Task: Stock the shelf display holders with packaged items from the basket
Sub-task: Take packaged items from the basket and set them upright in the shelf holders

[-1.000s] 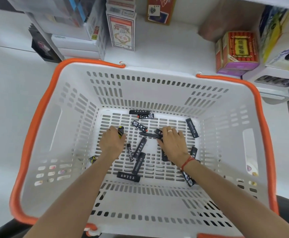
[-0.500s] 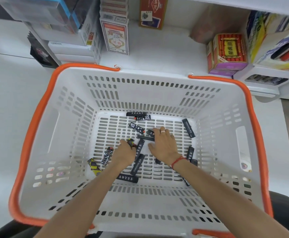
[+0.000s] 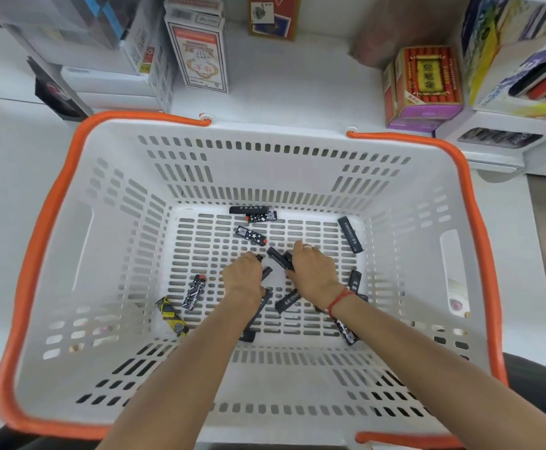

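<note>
My right hand (image 3: pixel 312 272) is down on the basket floor with its fingers curled round a black lighter (image 3: pixel 279 258) that sticks out toward my left hand; there is a ring on one finger and a red string (image 3: pixel 339 300) round the wrist. My left hand (image 3: pixel 244 279) is just beside it, knuckles up and fingers curled under. A dark tip with a red cap shows at its fingertips, but I cannot tell whether it truly grips that piece or only covers it.

Both hands sit at the middle of the white basket (image 3: pixel 109 287), whose orange handles (image 3: pixel 41 228) lie folded along the rim. Around them the lighters are scattered over the slotted floor: a starred one (image 3: pixel 250 235) just beyond my left hand, two more (image 3: pixel 253 213) against the far wall, a long black one (image 3: pixel 349 233) toward the far right corner. A patterned black-and-white one (image 3: pixel 194 292) and a yellow one (image 3: pixel 171 316) lie toward the near left corner, and another starred one (image 3: pixel 346 331) shows under my right forearm.

Beyond the basket's far rim the white shelf (image 3: pixel 281 79) carries boxes: a red-and-white carton (image 3: pixel 200 56) and a red-and-purple box (image 3: pixel 427 86).
</note>
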{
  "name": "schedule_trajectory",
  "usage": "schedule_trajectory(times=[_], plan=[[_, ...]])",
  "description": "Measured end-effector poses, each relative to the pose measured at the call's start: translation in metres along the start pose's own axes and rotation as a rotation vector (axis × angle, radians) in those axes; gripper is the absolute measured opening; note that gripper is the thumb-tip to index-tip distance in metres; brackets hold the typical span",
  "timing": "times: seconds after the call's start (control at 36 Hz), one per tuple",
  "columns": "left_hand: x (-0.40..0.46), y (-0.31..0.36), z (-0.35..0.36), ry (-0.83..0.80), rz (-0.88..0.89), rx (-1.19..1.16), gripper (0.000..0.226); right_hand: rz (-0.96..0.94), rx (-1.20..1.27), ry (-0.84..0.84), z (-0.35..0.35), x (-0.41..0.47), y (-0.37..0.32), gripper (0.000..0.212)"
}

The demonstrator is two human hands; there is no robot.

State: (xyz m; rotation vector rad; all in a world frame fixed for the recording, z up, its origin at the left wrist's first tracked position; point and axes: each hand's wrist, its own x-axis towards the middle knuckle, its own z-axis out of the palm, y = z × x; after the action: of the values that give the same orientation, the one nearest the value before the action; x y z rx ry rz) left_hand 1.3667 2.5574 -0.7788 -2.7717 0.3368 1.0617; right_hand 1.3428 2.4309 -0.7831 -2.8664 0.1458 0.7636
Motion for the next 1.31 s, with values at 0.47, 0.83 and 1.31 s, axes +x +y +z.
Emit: schedule_trajectory(times=[0.47,0.83,1.31], plan=[[-0.040,-0.053,-0.034,-0.395,-0.059,-1.684,0.015,0.132,0.932,-0.178,-0.058,-0.035,0.012,0.028],[-0.136,-0.039,-0.155,-0.213,0.133,-2.079,0.025,-0.138,0.829,0.019,-0.213,-0.108,-0.021,0.027],[-0.232,-0.023,-0.310,0.103,0.430,-2.095,0.023,-0.366,0.434,0.741,-0.360,-0.186,-0.057,0.024]])
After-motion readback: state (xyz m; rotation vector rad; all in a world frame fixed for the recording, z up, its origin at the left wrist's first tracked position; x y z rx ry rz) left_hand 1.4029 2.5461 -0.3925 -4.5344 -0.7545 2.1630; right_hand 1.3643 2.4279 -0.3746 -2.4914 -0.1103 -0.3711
